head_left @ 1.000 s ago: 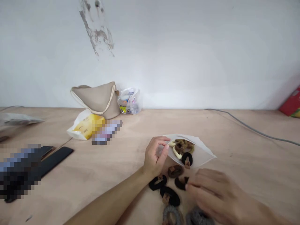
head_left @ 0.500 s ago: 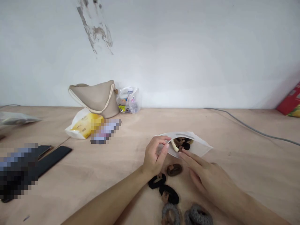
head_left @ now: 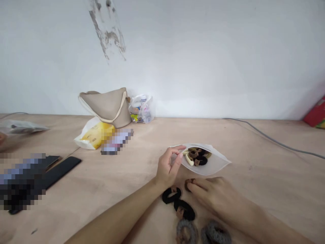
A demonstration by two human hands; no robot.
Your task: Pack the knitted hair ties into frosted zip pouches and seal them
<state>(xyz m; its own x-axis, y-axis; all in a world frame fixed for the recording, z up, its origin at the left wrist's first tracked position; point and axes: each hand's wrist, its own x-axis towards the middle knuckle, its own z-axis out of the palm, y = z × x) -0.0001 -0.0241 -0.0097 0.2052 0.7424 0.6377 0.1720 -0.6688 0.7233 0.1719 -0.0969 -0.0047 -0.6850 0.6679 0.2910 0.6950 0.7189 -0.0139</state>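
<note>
My left hand [head_left: 169, 166] pinches the left rim of a white frosted bag [head_left: 215, 161], whose mouth gapes toward me. Inside it lie several hair ties, among them a black one [head_left: 202, 160] and a cream one [head_left: 189, 159]. In front of the bag, my right hand [head_left: 213, 193] has its fingers closed on a brown hair tie [head_left: 188, 184] at the table, mostly hidden by them. Nearer to me lie two black hair ties, one [head_left: 172, 195] beside my left wrist and another [head_left: 186, 210] below it. Grey fuzzy hair ties [head_left: 187, 231] sit at the bottom edge.
At the back stand a beige handbag [head_left: 106, 105] and a clear plastic bag [head_left: 142, 108] with items inside. A yellow and white packet [head_left: 95, 134] lies before them. Dark flat objects [head_left: 58, 176] rest at left. A grey cable [head_left: 269, 135] crosses the right side, near a red box [head_left: 316, 113].
My right hand has moved from the bag's mouth back toward me and onto the brown hair tie. A black hair tie now shows more fully in the bag. My left hand stays at the rim.
</note>
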